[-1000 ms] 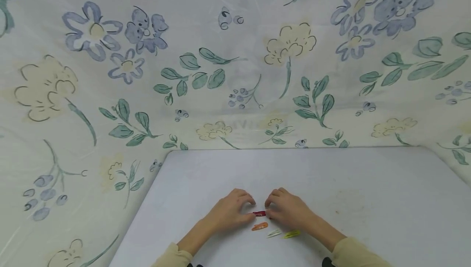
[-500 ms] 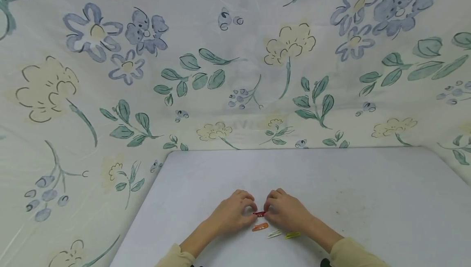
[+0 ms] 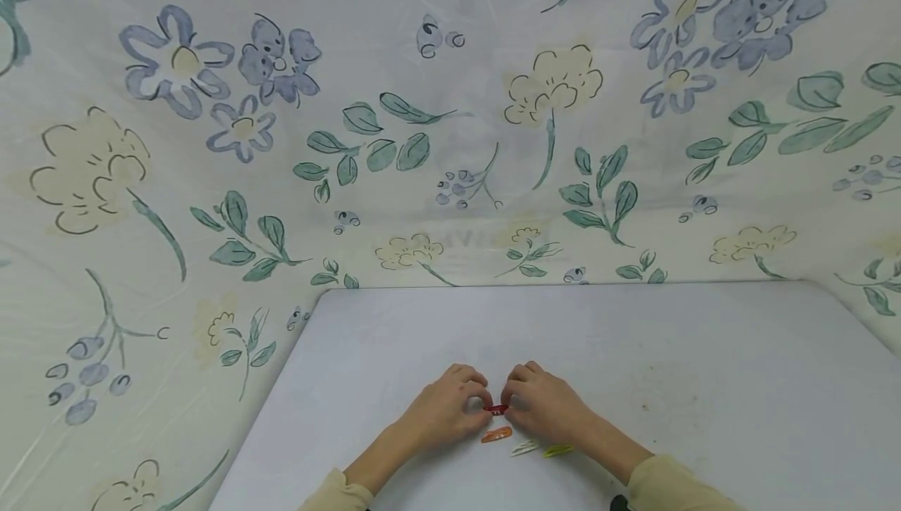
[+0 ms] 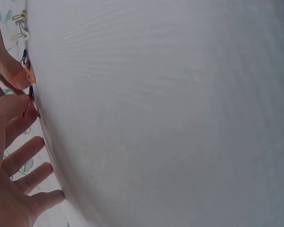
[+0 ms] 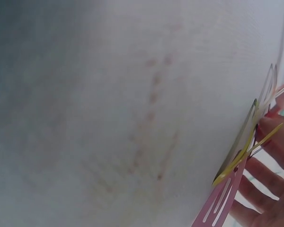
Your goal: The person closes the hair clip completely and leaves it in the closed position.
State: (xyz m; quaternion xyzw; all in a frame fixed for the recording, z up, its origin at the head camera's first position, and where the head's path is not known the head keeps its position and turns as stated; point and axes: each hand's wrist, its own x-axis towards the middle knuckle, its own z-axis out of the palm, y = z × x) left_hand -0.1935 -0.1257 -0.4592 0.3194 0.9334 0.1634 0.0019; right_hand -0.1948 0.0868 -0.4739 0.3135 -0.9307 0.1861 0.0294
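Observation:
A small red hair clip (image 3: 497, 410) lies between my two hands, low in the head view. My left hand (image 3: 446, 409) pinches its left end with thumb and forefinger. At the right end, the thumb and forefinger of my right hand (image 3: 545, 409) pinch it too. In the left wrist view the remaining fingers of the left hand (image 4: 19, 189) are spread, tips at the table. Just below the red one in the head view lies an orange hair clip (image 3: 497, 434). A white hair clip (image 3: 525, 448) and a yellow hair clip (image 3: 559, 451) sit by the right wrist.
In the right wrist view a pink hair clip (image 5: 222, 201) shows close to the camera, beside the yellow one. The white table (image 3: 669, 331) has faint brownish marks on the right. Flower-patterned sheeting (image 3: 450, 120) rises behind and at the left.
The right hand has slid slightly left, bringing both hands closer together, and the fingertips have come in at the red hair clip's ends. The other clips stay where they were.

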